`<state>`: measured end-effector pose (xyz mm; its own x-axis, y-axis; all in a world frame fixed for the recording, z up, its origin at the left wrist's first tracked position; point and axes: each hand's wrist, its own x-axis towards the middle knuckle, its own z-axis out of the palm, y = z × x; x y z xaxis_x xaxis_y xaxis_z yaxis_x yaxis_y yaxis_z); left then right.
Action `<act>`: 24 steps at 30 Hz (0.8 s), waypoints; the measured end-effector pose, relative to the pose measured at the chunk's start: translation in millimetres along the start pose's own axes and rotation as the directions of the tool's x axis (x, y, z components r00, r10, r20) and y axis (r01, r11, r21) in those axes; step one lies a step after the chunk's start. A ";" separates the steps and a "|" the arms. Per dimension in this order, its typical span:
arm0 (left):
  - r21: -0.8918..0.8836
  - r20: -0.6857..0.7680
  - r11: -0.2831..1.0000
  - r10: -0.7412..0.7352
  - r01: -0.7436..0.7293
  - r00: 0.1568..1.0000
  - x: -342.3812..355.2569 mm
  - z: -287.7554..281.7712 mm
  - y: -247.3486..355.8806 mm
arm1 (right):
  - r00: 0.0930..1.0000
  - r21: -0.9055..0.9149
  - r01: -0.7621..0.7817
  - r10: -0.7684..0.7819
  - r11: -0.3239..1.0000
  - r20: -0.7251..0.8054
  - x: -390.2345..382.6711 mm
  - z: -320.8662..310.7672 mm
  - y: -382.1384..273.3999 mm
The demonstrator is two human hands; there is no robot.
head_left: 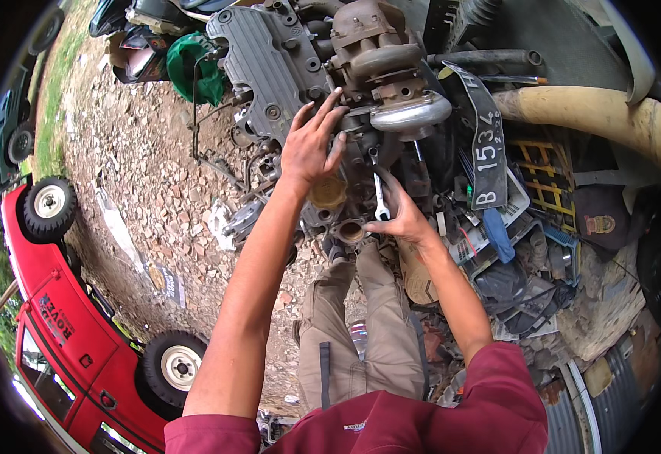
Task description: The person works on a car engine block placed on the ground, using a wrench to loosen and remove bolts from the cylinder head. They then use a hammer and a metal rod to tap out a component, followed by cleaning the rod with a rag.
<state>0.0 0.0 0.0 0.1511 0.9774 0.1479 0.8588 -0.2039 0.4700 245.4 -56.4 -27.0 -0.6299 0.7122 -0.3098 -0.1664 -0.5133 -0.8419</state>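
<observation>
An engine with a ribbed grey valve cover [266,72] stands before me. On its right side sits a turbocharger, with a rusty upper housing [372,38] and a silvery lower housing [413,113]. My left hand [313,144] rests on the engine between cover and turbocharger, fingers apart and holding nothing. Lower down, my right hand [404,212] grips a wrench [381,200] between thumb and fingers. The wrench's upper end lies against the engine below the turbocharger; whether it sits on a bolt I cannot tell. Nearby are a dirty yellowish cap [327,194] and a round flanged opening [351,231].
Rubble [171,197] covers the ground at left, where a red vehicle [73,325] is parked. A green bag [196,69] lies behind the engine. At right are a black number plate [488,144], a tan curved pipe [595,121], a yellow crate [546,178] and a blue cloth [498,234].
</observation>
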 end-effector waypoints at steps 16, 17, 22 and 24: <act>-0.019 -0.028 1.000 0.005 -0.005 1.000 5.0 -0.1 4.9 | 0.934 -0.710 -0.106 -0.176 0.696 -0.312 81.3 -17.3 23.3; -0.025 -0.029 1.000 0.003 -0.004 1.000 4.9 -0.3 4.3 | 0.940 -0.710 -0.172 -0.103 0.683 -0.326 84.3 -17.4 23.6; -0.019 -0.017 1.000 0.003 -0.004 1.000 5.1 -0.4 5.0 | 0.951 -0.700 0.120 -0.283 0.704 -0.122 83.3 -31.7 32.0; -0.020 -0.007 1.000 -0.002 0.002 1.000 5.7 -0.8 5.1 | 0.953 -0.704 0.153 -0.292 0.694 -0.080 83.2 -33.3 32.6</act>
<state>4.9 4.5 3.9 0.1461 0.9773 0.1532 0.8489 -0.2034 0.4879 212.9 2.1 -94.9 -0.4911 0.8669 -0.0852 0.3218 0.0897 -0.9426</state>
